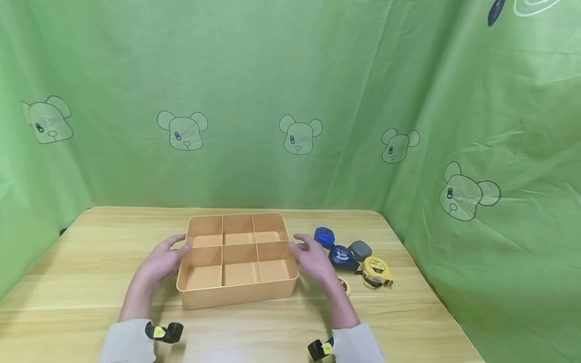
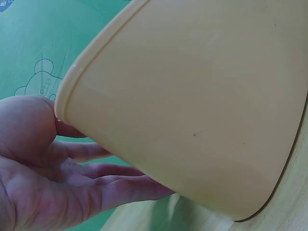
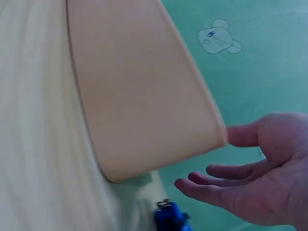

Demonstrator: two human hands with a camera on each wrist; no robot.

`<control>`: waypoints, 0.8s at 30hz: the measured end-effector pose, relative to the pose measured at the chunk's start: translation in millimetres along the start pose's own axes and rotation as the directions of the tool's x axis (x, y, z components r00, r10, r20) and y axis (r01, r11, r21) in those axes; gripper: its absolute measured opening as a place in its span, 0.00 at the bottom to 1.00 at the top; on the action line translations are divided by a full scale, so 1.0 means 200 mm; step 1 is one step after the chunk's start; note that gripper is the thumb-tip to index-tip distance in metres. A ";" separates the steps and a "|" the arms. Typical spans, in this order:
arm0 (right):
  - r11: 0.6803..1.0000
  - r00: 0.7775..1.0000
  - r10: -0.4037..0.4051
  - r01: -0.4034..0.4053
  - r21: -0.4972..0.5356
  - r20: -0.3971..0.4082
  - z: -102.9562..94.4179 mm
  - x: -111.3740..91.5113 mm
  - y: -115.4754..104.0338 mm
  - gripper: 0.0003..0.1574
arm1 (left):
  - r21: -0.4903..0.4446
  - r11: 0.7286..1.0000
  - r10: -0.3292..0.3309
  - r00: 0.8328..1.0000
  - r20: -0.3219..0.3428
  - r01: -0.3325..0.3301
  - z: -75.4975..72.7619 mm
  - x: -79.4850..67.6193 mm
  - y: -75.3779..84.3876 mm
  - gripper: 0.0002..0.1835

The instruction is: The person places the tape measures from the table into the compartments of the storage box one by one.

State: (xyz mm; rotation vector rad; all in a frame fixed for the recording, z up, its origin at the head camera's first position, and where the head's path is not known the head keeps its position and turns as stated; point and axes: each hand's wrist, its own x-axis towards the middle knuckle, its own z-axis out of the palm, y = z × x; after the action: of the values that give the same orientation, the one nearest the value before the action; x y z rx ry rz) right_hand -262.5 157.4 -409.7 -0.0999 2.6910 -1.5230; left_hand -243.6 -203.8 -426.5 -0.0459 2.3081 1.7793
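An orange-tan plastic box (image 1: 237, 294), split by thin dividers into several compartments, sits on the table with nothing in it. At its left side my left hand (image 1: 160, 259) has the thumb over the rim. Its other fingers stretch loosely along the back corner, their tips partly hidden behind the box in the left wrist view. On the opposite side, my right hand (image 1: 313, 257) touches the rim with its thumb. The right hand's remaining fingers extend apart from the wall, as the right wrist view shows.
Right of the box lie several tape measures: a bright blue one (image 1: 324, 237), a dark blue one (image 1: 343, 258), a grey one (image 1: 360, 250) and a yellow one (image 1: 376, 271). Another yellow one (image 1: 346, 287) is partly behind my right wrist. Green curtains (image 1: 240, 171) enclose the wooden table (image 1: 81, 282).
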 end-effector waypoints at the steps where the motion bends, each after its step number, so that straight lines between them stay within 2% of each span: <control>1: 1.000 1.000 0.006 -0.006 0.020 0.005 0.01 0.01 0.01 0.33 | -0.004 1.000 0.000 1.000 0.000 0.000 0.00 0.00 0.00 0.38; 7: 0.998 0.999 0.020 -0.022 0.053 0.040 0.05 0.04 0.05 0.31 | -0.013 1.000 -0.008 1.000 0.004 0.008 0.00 0.00 0.00 0.38; 13: 0.988 0.997 0.025 -0.035 0.152 0.069 0.03 0.04 0.07 0.30 | 0.000 1.000 0.008 1.000 0.012 -0.008 0.01 0.00 0.00 0.38; 19: 0.996 0.997 0.019 -0.026 0.082 0.081 -0.01 0.02 0.05 0.31 | -0.006 1.000 0.010 1.000 0.013 -0.010 0.03 0.00 0.00 0.38; 24: 0.992 0.994 0.026 -0.039 0.117 0.111 -0.03 0.02 0.06 0.31 | 0.018 1.000 0.012 1.000 0.016 -0.013 0.03 -0.01 -0.01 0.39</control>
State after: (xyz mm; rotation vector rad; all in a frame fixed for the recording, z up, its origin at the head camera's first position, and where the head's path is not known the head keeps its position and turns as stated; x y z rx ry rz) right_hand -266.5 169.1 -416.6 -0.1298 2.4998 -1.6148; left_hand -241.4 -199.2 -429.2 -0.0145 2.3179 1.7584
